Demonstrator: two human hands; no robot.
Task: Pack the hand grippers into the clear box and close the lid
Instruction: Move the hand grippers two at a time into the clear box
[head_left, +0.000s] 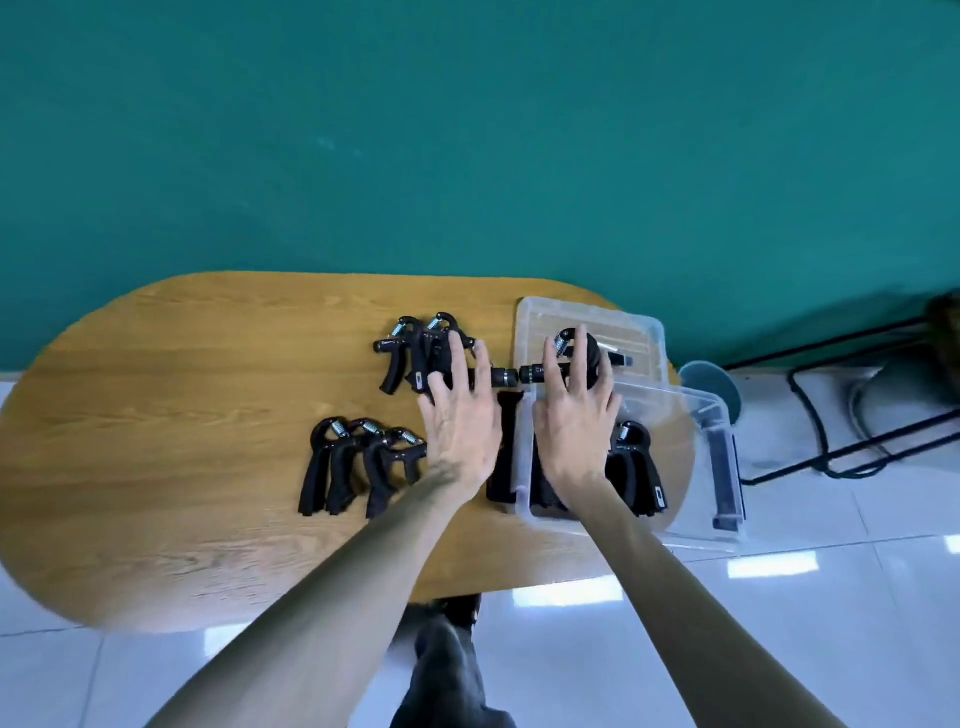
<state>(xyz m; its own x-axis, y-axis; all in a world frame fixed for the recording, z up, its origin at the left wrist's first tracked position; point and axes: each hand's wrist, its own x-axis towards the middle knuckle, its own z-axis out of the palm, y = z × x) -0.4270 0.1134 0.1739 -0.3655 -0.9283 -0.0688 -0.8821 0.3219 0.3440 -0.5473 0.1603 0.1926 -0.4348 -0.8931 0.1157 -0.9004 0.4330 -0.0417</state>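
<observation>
Black hand grippers with steel springs lie on an oval wooden table (208, 364). The clear box (722, 467) stands open at the table's right end, and at least one hand gripper (641, 467) rests inside it. Behind the box its clear lid (618, 317) lies flat. My left hand (460, 431) grips a hand gripper (493, 376) just left of the box. Over the lid's near edge, my right hand (574, 426) grips another hand gripper (535, 371). The two knobs nearly touch. A black handle (506, 447) lies along the box's left wall.
Three more hand grippers (358, 467) lie in a row at the front left, two others (410, 343) at the back centre. A black wire frame (857, 415) and a round grey object (714, 384) stand on the white tile floor to the right. Behind is a green wall.
</observation>
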